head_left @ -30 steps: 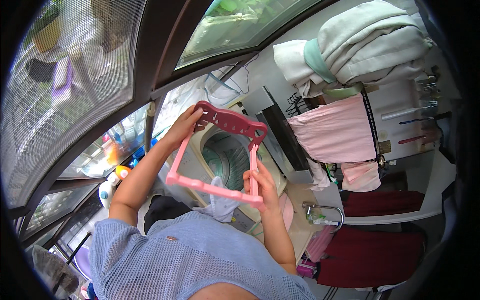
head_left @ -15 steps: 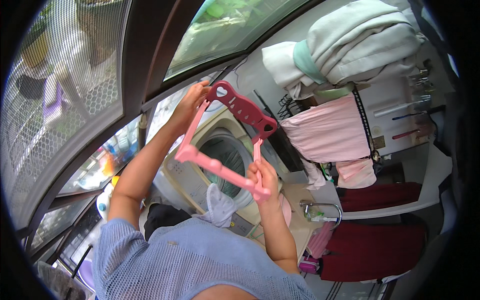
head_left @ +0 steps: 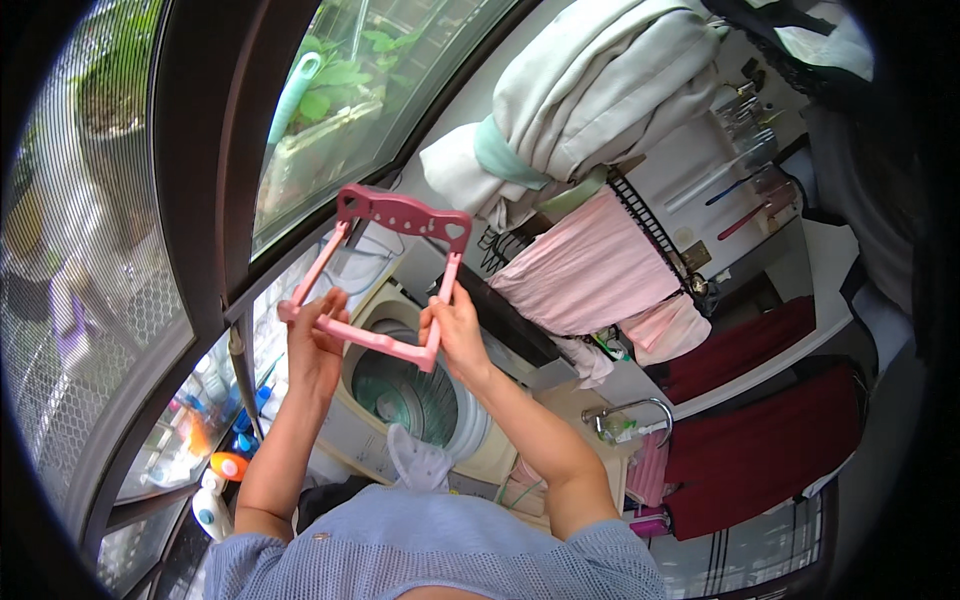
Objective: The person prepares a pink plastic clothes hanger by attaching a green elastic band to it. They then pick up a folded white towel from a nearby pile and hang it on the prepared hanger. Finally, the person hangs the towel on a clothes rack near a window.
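Between my hands is a pink plastic four-sided frame [head_left: 385, 340], whose far bar is darker and pierced with heart and drop-shaped holes. My left hand [head_left: 317, 335] is closed around its near left corner. With my right hand [head_left: 452, 328] I grip the right side bar, just above the near right corner. Below the frame a top-loading washing machine [head_left: 372, 425] stands with its drum [head_left: 400, 395] uncovered. A light grey cloth [head_left: 418, 458] hangs over the machine's near edge.
At the left is a dark-framed window [head_left: 245, 150] with plants behind it. White bundled fabric [head_left: 600, 90] and a pink towel [head_left: 595, 265] hang on the right, near a sink faucet [head_left: 630, 408] and dark red cloth [head_left: 760, 455]. Bottles [head_left: 210, 510] stand at lower left.
My left hand has shifted from the frame's far left corner down to its near left corner. The frame has turned and now sits further left in view. My right hand still grips the right side.
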The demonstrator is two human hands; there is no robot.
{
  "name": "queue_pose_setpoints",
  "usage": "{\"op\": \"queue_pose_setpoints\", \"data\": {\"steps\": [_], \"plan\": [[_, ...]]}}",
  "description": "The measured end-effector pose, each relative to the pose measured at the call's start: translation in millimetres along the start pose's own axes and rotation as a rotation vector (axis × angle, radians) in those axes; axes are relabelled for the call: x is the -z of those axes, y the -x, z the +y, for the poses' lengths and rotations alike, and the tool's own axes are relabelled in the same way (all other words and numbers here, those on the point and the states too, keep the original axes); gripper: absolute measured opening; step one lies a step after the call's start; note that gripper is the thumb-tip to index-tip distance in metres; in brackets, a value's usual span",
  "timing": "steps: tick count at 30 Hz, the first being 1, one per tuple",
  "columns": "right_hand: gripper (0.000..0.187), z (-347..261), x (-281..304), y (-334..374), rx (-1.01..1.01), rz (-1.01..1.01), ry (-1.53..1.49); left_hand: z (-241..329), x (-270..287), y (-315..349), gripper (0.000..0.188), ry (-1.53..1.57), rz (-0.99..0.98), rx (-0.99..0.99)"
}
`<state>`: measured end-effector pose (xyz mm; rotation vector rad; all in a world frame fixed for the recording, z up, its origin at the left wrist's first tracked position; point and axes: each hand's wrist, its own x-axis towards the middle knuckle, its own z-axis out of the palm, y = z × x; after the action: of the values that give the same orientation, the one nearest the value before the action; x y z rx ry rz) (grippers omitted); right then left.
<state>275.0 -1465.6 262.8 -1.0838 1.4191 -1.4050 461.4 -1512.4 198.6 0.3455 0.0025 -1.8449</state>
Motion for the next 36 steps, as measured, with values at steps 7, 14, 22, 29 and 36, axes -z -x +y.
{"op": "queue_pose_setpoints", "data": {"steps": [7, 14, 22, 29, 36], "plan": [[0.029, -85.6, 50.5, -84.7, 0.65, -0.183, 1.709, 15.1, -14.9, -15.0, 0.051, 0.364, -0.047, -0.048], [0.043, -151.2, 52.3, -172.1, 1.278, -0.109, 2.417, -2.5, -27.8, -14.9, 0.062, 0.281, -0.064, -0.09], [0.018, -154.8, 28.6, -184.8, 1.345, -0.121, 2.526, 4.8, -25.1, -16.7, 0.068, 0.199, -0.118, -0.201], [0.022, -180.7, 70.4, -110.2, 1.461, -0.338, 2.256, 8.6, -25.9, -20.9, 0.07, 0.053, -0.162, -0.196], [0.017, -161.8, 117.2, -97.8, 1.617, -0.148, 2.072, -0.1, -31.8, -45.0, 0.075, -0.091, -0.274, -0.233]]}}
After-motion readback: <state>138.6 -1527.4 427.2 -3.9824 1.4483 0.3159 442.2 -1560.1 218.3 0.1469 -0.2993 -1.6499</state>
